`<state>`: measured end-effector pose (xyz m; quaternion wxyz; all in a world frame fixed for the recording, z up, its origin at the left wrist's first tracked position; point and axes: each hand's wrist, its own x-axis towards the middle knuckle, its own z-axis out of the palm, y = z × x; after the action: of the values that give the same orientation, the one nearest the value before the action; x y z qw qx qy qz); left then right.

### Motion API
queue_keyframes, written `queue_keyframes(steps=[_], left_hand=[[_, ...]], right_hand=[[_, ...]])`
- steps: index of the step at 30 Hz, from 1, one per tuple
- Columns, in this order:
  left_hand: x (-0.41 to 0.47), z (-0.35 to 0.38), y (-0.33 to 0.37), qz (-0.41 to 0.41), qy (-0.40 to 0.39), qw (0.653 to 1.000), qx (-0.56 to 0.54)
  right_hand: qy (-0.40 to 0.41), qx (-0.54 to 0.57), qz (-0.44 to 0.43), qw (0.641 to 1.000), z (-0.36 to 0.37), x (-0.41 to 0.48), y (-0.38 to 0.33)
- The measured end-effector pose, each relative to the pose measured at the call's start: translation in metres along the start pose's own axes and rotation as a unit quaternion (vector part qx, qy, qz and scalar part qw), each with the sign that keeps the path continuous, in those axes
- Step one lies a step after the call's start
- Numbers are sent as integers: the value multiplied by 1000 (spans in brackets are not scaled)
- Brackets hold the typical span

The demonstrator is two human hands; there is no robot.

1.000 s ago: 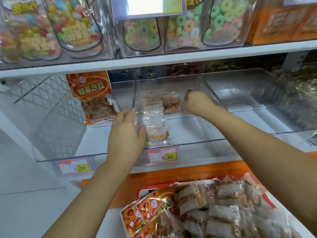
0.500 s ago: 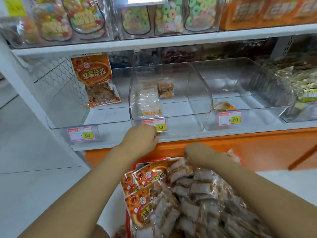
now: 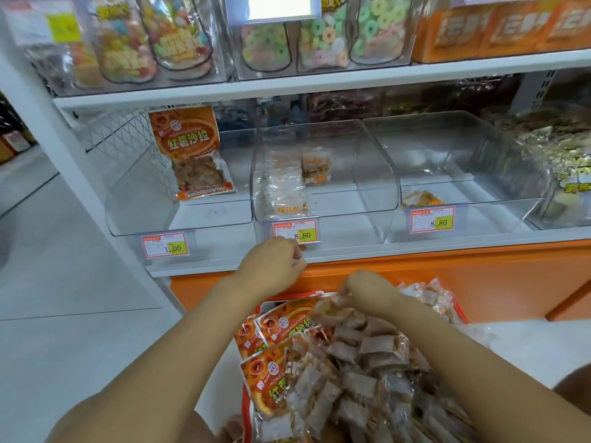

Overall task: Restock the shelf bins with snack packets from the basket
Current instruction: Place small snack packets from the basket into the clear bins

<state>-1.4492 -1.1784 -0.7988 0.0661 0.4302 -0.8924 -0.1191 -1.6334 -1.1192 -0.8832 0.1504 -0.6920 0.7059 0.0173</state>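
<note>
A red basket [image 3: 460,311] sits low in front of me, heaped with clear-wrapped snack packets [image 3: 361,372] and orange bags [image 3: 281,327] at its left. My right hand [image 3: 364,290] is down in the pile at the basket's far edge, its fingers curled into the packets. My left hand [image 3: 271,263] hovers by the shelf lip under the middle clear bin [image 3: 377,199], fingers curled, nothing visibly held. That bin holds a few clear packets [image 3: 287,187]. One orange bag [image 3: 192,151] stands in the left bin [image 3: 144,215].
A right bin [image 3: 499,187] holds one small orange packet [image 3: 420,198]. Price tags [image 3: 295,231] line the shelf front. The upper shelf [image 3: 319,83] carries bins of colourful candy. An orange base panel [image 3: 479,276] runs below the shelf. Pale floor lies to the left.
Both hands have come out of the middle bin, leaving the packets there. The right hand dropped into the basket pile; the left hand drew back to the shelf lip.
</note>
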Motion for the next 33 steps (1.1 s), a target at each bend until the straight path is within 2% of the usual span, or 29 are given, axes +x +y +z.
queue_keyframes(steps=[3, 6, 9, 12, 14, 17, 22, 25, 27, 30, 33], left_hand=[[-1, 1, 5, -14, 0, 1000, -27], [-1, 4, 23, -49, 7, 990, -132], [-4, 8, 49, -75, 8, 945, -317], [-9, 12, 73, -47, 95, 896, -431], [-10, 14, 81, -17, 179, 880, -440], [-5, 15, 84, 10, 253, 881, -400], [7, 7, 83, 38, 279, 888, -363], [12, -1, 79, 65, 276, 907, -311], [14, -8, 76, 72, 263, 913, -305], [23, -26, 62, 45, 223, 906, -357], [29, -47, 43, 69, 229, 919, -314]], right_hand=[[67, 197, -6, 978, -33, -23, 2], [168, 330, 4, 929, -52, -55, 4], [278, 443, 45, 851, -56, -72, 5], [363, 489, 81, 789, -57, -74, 0], [420, 492, 98, 756, -61, -75, -7], [472, 476, 100, 735, -67, -82, -13], [459, 533, 91, 704, -78, -87, -10], [428, 588, 91, 680, -79, -85, -5], [397, 591, 89, 696, -84, -82, 1], [288, 563, 57, 773, -100, -80, 15], [224, 477, -18, 850, -126, -76, 20]])
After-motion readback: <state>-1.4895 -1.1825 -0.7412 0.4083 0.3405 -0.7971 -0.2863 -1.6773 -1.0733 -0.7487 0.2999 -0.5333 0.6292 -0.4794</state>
